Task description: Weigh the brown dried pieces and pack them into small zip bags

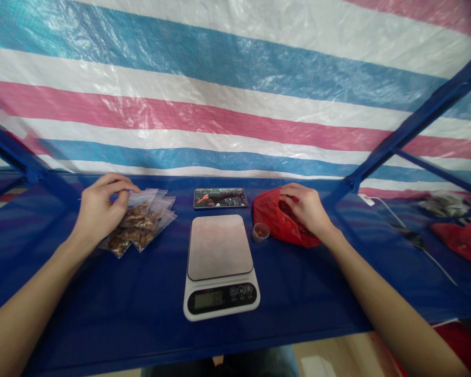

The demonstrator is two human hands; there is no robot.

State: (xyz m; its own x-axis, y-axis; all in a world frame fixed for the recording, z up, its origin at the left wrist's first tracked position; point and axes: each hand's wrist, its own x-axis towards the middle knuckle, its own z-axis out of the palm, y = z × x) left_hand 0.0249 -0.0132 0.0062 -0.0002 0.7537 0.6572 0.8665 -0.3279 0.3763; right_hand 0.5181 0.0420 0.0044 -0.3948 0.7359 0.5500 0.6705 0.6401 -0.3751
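Scale (pixel 221 267) is sitting nearest you at 6 o'clock, its steel platter bare and its display facing the near table edge (pixel 180 351), which is running close below it; a nudge toward you could be tipping it off the blue cloth. Just past its right corner, at about 1 o'clock from the platter, a small plastic cup (pixel 260 232) is standing with a little brown content, touching or nearly touching the red plastic bag (pixel 275 222). Your right hand (pixel 308 209) is resting on that bag with fingers curled into its mouth, though I cannot tell whether they are pinching anything; dragging the bag sideways could be knocking the cup over and spilling it. At 10 o'clock, your left hand (pixel 100 209) is pinching the top of a fanned stack of clear zip bags of nuts (pixel 141 228), fingers narrow on the plastic; lifting one carelessly could be sliding the others apart. Farther out at 12 o'clock, a phone (pixel 220 198) is lying flat near the striped tarp (pixel 235 94). Open cloth is lying between scale and bags, and on your near right; a blue frame post (pixel 408 125) is hemming the right side at 2 o'clock.
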